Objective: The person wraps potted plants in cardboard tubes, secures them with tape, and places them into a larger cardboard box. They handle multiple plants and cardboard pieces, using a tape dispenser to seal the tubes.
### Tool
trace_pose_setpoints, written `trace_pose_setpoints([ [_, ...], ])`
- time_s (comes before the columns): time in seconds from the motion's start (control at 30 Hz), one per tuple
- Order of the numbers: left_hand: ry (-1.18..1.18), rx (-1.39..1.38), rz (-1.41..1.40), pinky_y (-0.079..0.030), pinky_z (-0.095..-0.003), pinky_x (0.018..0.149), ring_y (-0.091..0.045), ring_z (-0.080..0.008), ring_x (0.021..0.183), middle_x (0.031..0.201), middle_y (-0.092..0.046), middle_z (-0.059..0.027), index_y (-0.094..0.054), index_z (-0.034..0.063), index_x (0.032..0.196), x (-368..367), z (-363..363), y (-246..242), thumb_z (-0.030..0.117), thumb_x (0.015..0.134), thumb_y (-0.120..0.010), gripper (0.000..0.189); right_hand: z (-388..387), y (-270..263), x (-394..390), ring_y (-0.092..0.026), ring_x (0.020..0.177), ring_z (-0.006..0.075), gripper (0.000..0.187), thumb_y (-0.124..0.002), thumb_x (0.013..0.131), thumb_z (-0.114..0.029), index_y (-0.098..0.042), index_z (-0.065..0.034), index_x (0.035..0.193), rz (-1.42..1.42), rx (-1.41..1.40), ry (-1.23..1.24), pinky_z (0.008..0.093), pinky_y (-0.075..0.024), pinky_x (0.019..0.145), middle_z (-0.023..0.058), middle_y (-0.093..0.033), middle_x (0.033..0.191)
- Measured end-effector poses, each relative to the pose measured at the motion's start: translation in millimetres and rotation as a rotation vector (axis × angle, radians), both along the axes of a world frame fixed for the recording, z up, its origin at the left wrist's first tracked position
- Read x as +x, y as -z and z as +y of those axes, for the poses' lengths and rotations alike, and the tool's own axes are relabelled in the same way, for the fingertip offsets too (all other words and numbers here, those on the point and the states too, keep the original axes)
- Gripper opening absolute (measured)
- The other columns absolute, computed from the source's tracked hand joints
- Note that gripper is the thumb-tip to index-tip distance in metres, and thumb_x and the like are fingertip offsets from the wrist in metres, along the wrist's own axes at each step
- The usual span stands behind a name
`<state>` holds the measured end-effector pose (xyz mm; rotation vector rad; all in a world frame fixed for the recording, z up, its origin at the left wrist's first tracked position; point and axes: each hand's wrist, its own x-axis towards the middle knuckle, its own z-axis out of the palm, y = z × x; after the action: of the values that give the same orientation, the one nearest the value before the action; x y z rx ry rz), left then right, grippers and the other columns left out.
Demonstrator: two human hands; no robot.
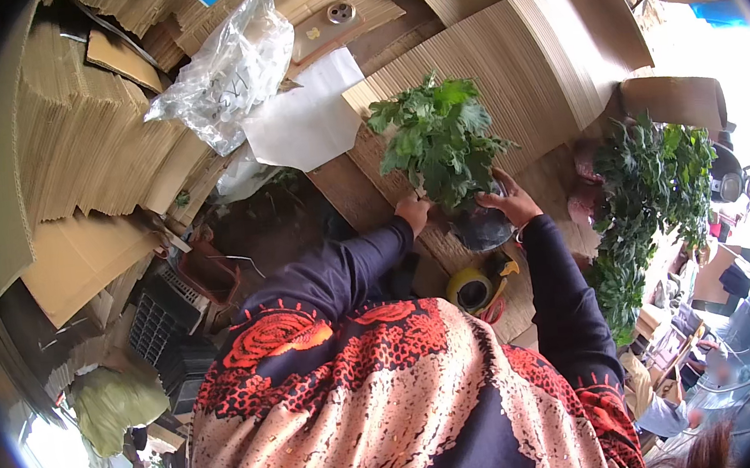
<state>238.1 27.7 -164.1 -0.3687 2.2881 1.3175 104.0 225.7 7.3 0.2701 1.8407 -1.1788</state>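
Note:
A leafy green plant with lobed leaves stands before me at the edge of a wooden tabletop. Below its leaves is a dark, rounded pot. My right hand grips the pot's upper right side, thumb and fingers apart around it. At the plant's lower left, my left hand has its fingers curled in; leaves and the angle hide whether it holds anything. Nearer my body lie a roll of yellow tape and a yellow-handled tool, beside some thin red loops.
Flat cardboard sheets are stacked behind the plant. White paper and a clear plastic bag lie to the left. More leafy plants stand at right, by reddish pots. Black cell trays sit low at left. A person is at lower right.

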Motion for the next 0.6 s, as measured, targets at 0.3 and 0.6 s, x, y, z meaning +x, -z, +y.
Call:
trace_pose_setpoints([
  [0.3, -0.436, 0.680, -0.418, -0.050, -0.0381, 0.075, -0.063, -0.0177, 0.084, 0.100, -0.072, -0.0085, -0.069, -0.0021, 0.108, -27.4, -8.3, -59.7, 0.014, 0.093, -0.063, 0.024, 10.2, -5.6, -4.7, -0.052, 0.134, 0.0285, 0.101, -0.081, 0.084, -0.045, -0.030, -0.0005, 0.159, -0.057, 0.103, 0.006, 0.0371, -0.0421, 0.110, 0.0210, -0.050, 0.150],
  [0.6, -0.546, 0.775, -0.324, -0.057, -0.0416, 0.081, -0.067, -0.0245, 0.096, 0.107, -0.069, -0.0067, -0.068, 0.0063, 0.110, 43.4, 10.4, 29.6, 0.015, 0.096, -0.062, 0.017, -6.6, -9.2, 19.4, -0.049, 0.139, 0.0331, 0.094, -0.068, 0.092, -0.056, -0.034, 0.0035, 0.155, 0.013, 0.121, -0.028, 0.0384, -0.0370, 0.115, 0.0258, -0.049, 0.151],
])
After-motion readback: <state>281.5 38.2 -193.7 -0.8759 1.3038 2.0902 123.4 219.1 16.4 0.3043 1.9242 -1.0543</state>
